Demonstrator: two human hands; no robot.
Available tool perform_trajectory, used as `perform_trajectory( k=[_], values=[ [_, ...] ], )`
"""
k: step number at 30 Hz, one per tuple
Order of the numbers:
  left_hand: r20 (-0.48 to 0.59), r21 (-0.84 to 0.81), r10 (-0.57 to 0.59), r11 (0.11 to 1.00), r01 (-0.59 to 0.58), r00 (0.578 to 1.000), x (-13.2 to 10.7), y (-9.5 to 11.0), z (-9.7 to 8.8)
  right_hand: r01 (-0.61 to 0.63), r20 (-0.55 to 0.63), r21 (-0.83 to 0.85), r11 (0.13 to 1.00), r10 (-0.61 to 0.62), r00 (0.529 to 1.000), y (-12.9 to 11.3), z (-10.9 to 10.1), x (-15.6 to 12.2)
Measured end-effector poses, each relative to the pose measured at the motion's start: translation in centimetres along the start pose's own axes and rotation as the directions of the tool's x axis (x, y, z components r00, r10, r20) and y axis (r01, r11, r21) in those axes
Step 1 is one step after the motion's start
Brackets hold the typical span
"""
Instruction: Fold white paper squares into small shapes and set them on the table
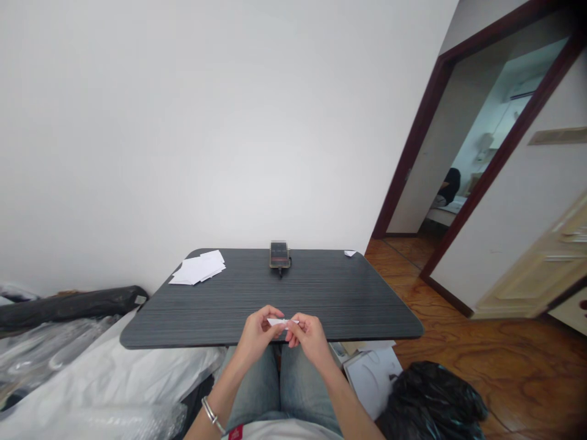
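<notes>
Between both hands, just above the table's near edge, is a small folded piece of white paper point(276, 321). My left hand point(260, 329) pinches its left part with thumb and fingers. On the other side my right hand point(306, 333) grips the right part, fingers curled around it. Much of the paper is hidden by the fingertips, so its exact folds cannot be made out. A stack of loose white paper sheets point(199, 267) lies at the table's back left. At the back right corner rests a small folded white paper piece point(350, 253).
The dark wood-grain table point(220, 311) stands against a white wall. A phone on a stand point(279, 254) is at its back middle. Plastic-wrapped goods point(82, 373) lie at left; a white paper bag point(372, 373) and a black plastic bag point(435, 400) are at right. A person point(449, 186) shows through the doorway.
</notes>
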State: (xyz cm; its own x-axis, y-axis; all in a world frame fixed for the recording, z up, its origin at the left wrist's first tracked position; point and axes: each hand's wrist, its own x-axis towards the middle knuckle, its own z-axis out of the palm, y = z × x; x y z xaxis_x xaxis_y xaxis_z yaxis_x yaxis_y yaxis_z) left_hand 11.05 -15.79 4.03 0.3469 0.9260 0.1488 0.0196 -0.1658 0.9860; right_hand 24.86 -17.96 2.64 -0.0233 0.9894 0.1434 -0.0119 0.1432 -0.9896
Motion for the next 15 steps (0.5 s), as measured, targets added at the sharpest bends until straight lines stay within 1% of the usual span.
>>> perform_trajectory(
  k=[6,12,14,15],
  values=[
    [-0.05,0.016,0.019,1.0,-0.018,0.999,0.01,-0.15,-0.04,-0.021,-0.012,-0.003,1.0,0.021,1.0,0.36,-0.04,0.18],
    [-0.038,-0.027,-0.025,0.999,0.024,0.999,0.28,-0.37,-0.18,-0.008,-0.019,0.001,1.0,0.008,1.0,0.56,-0.16,0.24],
    [-0.038,0.005,-0.009,1.0,0.009,0.999,0.25,-0.31,-0.22,-0.021,-0.049,0.011,1.0,0.021,0.999,0.65,-0.27,0.36],
    [-0.042,0.046,0.02,0.999,-0.018,0.999,0.18,-0.2,-0.27,-0.031,-0.067,0.021,0.999,0.033,0.997,0.7,-0.35,0.44]
  ],
)
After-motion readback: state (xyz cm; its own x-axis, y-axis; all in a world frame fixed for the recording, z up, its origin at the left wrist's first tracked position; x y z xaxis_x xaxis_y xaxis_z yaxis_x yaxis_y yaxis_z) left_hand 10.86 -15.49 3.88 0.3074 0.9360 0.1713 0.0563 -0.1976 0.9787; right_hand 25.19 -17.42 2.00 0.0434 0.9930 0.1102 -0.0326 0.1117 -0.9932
